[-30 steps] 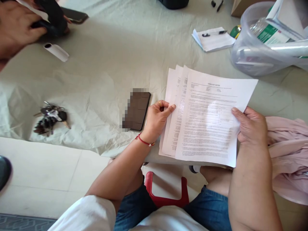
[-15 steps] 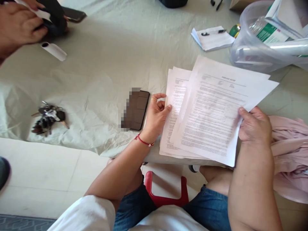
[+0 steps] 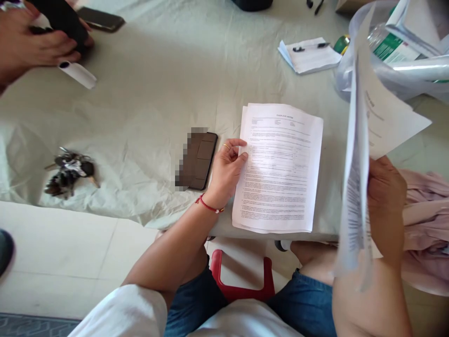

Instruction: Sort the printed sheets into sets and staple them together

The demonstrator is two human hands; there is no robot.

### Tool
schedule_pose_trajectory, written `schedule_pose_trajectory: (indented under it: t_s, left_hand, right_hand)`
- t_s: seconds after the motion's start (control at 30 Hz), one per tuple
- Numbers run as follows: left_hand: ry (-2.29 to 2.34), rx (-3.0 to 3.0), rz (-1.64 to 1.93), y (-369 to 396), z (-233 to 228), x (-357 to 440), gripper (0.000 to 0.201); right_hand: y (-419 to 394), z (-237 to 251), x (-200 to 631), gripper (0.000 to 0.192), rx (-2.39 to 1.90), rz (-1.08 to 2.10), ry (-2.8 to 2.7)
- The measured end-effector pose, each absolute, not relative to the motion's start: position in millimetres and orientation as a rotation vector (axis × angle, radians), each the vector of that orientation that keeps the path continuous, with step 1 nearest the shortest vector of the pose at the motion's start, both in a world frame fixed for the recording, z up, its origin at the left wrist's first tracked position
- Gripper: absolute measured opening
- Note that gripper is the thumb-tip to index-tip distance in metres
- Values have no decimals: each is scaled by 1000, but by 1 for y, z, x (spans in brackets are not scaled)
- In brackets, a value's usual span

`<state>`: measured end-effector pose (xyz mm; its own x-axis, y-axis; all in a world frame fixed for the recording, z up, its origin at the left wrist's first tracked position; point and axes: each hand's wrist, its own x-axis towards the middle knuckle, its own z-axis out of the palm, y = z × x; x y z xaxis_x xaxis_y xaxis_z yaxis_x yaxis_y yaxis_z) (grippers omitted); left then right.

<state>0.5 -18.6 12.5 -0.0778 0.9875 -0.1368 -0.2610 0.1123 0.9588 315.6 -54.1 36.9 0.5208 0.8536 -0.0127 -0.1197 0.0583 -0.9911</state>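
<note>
My left hand (image 3: 229,166) pinches the left edge of a stack of printed sheets (image 3: 280,173) lying at the table's near edge. Over to the right, my right hand (image 3: 386,192) grips several loose printed sheets (image 3: 354,154), raised off the table and turned nearly edge-on. Their lower ends are blurred by motion, and the fingers of this hand are partly hidden behind the paper. Just left of my left hand lies a dark phone (image 3: 201,161), part of it pixelated.
A bunch of keys (image 3: 72,171) and a white paper roll (image 3: 77,75) lie on the left. Another person's hand (image 3: 38,47) holds a black object there. At the back right are a notepad (image 3: 312,58) with a pen and a clear plastic bin (image 3: 342,75). Pink cloth (image 3: 426,206) hangs at right.
My right hand has moved right, lifting its sheets off the stack and tilting them edge-on. The stack's top page now shows. The other person's hand and black object have shifted slightly.
</note>
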Motion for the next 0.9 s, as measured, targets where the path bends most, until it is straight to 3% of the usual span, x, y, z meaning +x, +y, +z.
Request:
schedule_pose_trajectory:
  t_s: [0.17,0.9]
  left_hand:
    - [1179,875,1232,-19,13,2,1]
    - [1194,856,1257,-19,13,2,9]
  right_hand:
    - [-46,37,313,26,-1355,831,-622]
    - [-37,25,308,33,-1446,846,-765]
